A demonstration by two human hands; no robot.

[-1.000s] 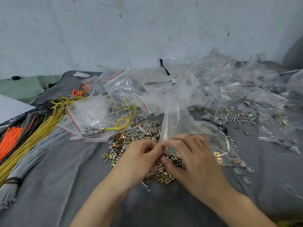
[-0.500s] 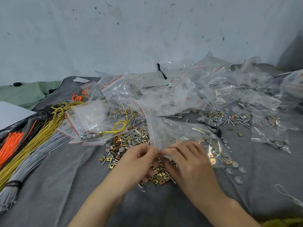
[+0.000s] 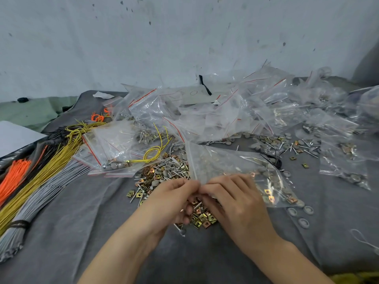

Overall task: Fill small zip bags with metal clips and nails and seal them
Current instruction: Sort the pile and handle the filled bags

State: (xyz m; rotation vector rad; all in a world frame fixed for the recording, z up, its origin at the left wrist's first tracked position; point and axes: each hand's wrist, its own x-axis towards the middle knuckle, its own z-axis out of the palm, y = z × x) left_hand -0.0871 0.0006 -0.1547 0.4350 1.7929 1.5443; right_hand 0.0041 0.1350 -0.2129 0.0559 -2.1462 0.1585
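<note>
Head view: while the bag (image 3: pixel 225 162) is pinched at its near edge, it is held just above the cloth (image 3: pixel 82 222), in front-centre. The left hand (image 3: pixel 174 199) is seen w/ thumb and fingertips pressed together on that edge; the right hand (image 3: pixel 235 203) is curled beside it, fingers clamped on the same edge, the two hands touching. Clips and grey caps are seen gathered inside the bag's right corner, which is rested on the cloth.

Directly under the hands a loose pile of clips (image 3: pixel 202 219) is spread. Nails (image 3: pixel 172 167) are heaped just beyond, mixed w/ more clips. A few caps (image 3: pixel 303 222) are scattered to the right of the bag.

Behind, a heap of bags (image 3: pixel 215 115) is piled toward the wall (image 3: pixel 164 37); some are filled. At left, yellow wire (image 3: pixel 41 171), grey ties (image 3: pixel 41 191) and orange ties (image 3: pixel 12 177) are laid in bundles, side by side.
</note>
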